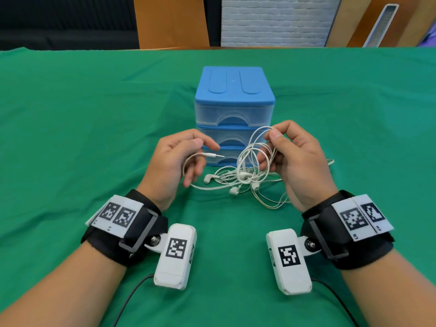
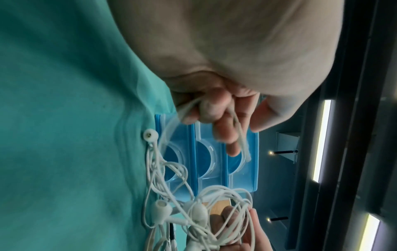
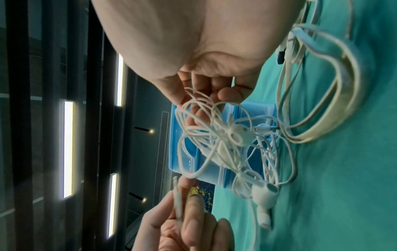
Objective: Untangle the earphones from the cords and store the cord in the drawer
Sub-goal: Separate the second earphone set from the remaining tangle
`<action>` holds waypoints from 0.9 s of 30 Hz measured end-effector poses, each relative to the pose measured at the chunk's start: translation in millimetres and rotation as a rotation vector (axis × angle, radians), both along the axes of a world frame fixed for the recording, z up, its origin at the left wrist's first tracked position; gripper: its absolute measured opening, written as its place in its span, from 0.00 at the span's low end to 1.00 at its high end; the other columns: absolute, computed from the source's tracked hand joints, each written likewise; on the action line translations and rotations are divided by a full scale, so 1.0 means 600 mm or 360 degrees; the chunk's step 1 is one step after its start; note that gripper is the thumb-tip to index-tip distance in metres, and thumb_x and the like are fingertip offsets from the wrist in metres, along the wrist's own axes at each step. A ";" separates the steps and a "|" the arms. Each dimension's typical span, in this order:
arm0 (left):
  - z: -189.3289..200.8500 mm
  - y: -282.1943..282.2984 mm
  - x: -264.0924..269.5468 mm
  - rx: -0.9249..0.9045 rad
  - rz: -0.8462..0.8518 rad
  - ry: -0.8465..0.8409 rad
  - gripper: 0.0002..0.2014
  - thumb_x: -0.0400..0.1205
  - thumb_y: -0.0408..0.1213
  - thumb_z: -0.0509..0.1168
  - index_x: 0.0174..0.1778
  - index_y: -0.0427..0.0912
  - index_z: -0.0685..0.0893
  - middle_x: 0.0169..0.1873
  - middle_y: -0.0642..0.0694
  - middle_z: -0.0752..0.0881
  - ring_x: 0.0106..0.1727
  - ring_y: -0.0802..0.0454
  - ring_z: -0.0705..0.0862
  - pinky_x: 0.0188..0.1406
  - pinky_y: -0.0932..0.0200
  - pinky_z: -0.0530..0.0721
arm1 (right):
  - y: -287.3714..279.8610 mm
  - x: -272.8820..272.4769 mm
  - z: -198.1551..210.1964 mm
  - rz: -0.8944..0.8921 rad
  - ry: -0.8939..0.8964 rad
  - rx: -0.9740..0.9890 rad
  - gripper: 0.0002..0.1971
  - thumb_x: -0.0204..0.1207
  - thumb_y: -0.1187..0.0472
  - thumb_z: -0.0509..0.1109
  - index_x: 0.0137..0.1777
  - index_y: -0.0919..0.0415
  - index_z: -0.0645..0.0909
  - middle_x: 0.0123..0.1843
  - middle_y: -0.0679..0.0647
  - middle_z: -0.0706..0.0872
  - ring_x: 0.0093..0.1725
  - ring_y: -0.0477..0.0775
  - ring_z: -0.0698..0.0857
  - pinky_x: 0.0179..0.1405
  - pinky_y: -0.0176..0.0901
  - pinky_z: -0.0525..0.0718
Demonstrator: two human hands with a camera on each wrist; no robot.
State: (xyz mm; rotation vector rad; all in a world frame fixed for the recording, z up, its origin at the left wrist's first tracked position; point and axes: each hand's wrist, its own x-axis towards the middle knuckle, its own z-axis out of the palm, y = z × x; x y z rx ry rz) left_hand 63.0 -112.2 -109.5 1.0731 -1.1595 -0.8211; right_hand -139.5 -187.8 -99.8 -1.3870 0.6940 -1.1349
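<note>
Two bare hands work above a green-covered worktop [image 1: 94,138], each wrist strapped with a black band and a white camera unit. The left hand [image 1: 174,161] pinches one white cord just behind its metal jack plug [image 1: 215,156] — thumb and forefinger closed on it. The right hand [image 1: 295,159] has its grip closed around several raised loops of the tangled white earphones [image 1: 245,171], whose lower part trails onto the cloth near the hands. Four earbuds can be counted in the head view. Just beyond the tangle stands one blue drawer unit [image 1: 234,90] with three clear drawers, all closed. Only the right wrist view shows a thicker, flat, cream-coloured cord [image 3: 335,95] looped on the cloth at the right, with thin strands crossing it.
</note>
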 end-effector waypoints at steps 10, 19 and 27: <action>-0.015 -0.010 0.009 0.0042 0.0072 -0.0157 0.11 0.79 0.33 0.62 0.48 0.36 0.89 0.37 0.39 0.89 0.36 0.47 0.88 0.43 0.55 0.85 | 0.006 0.002 0.007 0.0030 -0.0103 0.0107 0.08 0.89 0.62 0.60 0.47 0.59 0.76 0.31 0.57 0.85 0.27 0.53 0.81 0.31 0.47 0.74; -0.006 -0.001 -0.007 0.0024 -0.0282 -0.0364 0.24 0.76 0.42 0.74 0.70 0.44 0.82 0.62 0.43 0.87 0.40 0.47 0.81 0.47 0.57 0.83 | 0.013 0.009 0.008 0.0177 -0.0131 0.0135 0.06 0.87 0.63 0.62 0.48 0.61 0.76 0.31 0.56 0.85 0.26 0.51 0.81 0.25 0.37 0.77; -0.011 -0.003 -0.024 0.0125 -0.0398 -0.0367 0.11 0.81 0.28 0.73 0.58 0.33 0.86 0.48 0.37 0.90 0.43 0.49 0.85 0.44 0.52 0.87 | 0.017 0.014 0.004 0.0252 -0.0020 -0.0062 0.04 0.84 0.66 0.67 0.49 0.63 0.83 0.40 0.57 0.88 0.35 0.50 0.86 0.32 0.37 0.83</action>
